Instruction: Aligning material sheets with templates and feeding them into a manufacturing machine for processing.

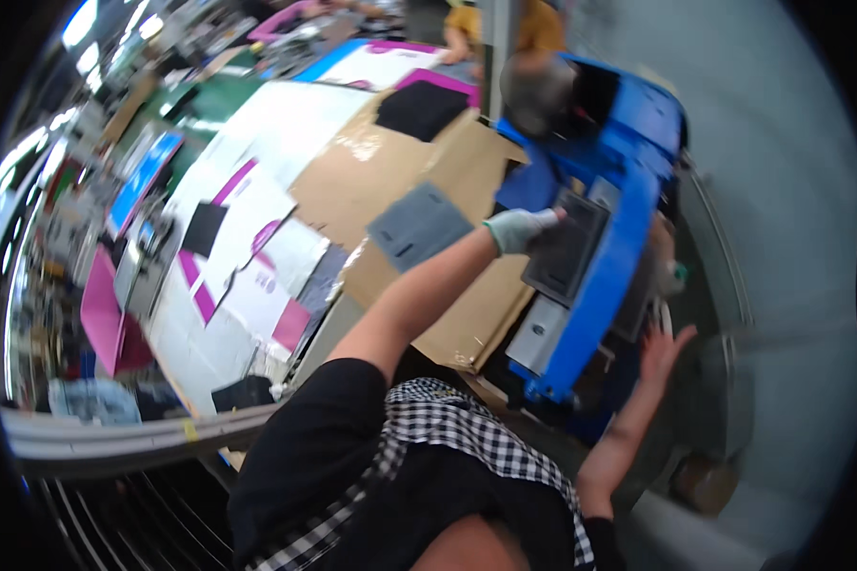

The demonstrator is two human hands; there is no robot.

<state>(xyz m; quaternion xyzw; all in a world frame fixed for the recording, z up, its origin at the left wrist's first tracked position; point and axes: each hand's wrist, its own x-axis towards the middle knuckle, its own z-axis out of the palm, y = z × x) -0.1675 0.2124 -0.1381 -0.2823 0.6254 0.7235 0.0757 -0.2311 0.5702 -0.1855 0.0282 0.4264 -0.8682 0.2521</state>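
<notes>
My left hand (522,229), in a pale green glove, reaches out to a blue machine (628,190). Its fingers curl over the upper corner of a dark grey flat plate (567,252) that sits in the machine's frame. My bare right hand (667,350) is lower and to the right, fingers spread and holding nothing, beside the machine's lower end and a grey curved rim (728,333). My black shirt and checked apron (448,428) fill the lower middle of the view.
A brown cardboard-covered table (390,171) lies left of the machine, with a grey fabric piece (419,226), a black square (421,109) and pink and white sheets (248,276). A person in yellow (533,24) stands at the far end. A metal rail (114,443) runs at lower left.
</notes>
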